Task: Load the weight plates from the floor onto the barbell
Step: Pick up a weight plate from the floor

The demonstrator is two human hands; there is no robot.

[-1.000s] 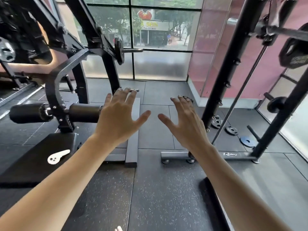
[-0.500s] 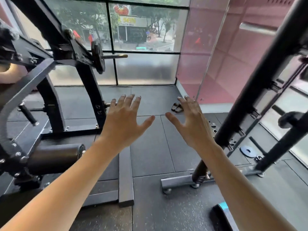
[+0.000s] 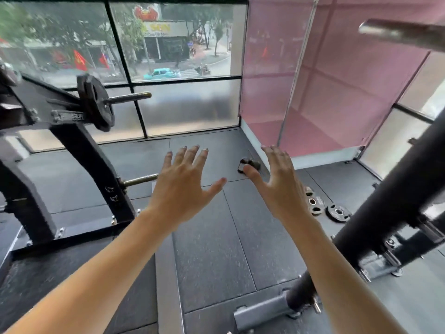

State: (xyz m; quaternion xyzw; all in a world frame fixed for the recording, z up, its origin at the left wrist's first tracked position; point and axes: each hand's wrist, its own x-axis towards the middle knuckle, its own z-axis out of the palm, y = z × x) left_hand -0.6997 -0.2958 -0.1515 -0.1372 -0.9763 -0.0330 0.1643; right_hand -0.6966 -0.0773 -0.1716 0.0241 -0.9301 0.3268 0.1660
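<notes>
2 hands reach forward, grasping nothing: left hand (image 3: 184, 186) and right hand (image 3: 280, 186), fingers spread. the black rack upright (image 3: 375, 222) slants across at 4 o'clock, between the person and the weight plates (image 3: 325, 208) on the floor (image 3: 216, 249) at 3 o'clock; a hurried reach could knock an arm against it. barbell end (image 3: 395, 34) at 1 o'clock overhead, a likely head bump. a plate-loaded machine (image 3: 79, 150) stands at 9 o'clock.

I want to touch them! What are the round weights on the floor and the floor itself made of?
The weight plates look like black metal, maybe coated: dull dark faces, pale ring round the hole. The floor looks like matte rubber tiles: dark, speckled, with seams.
</notes>
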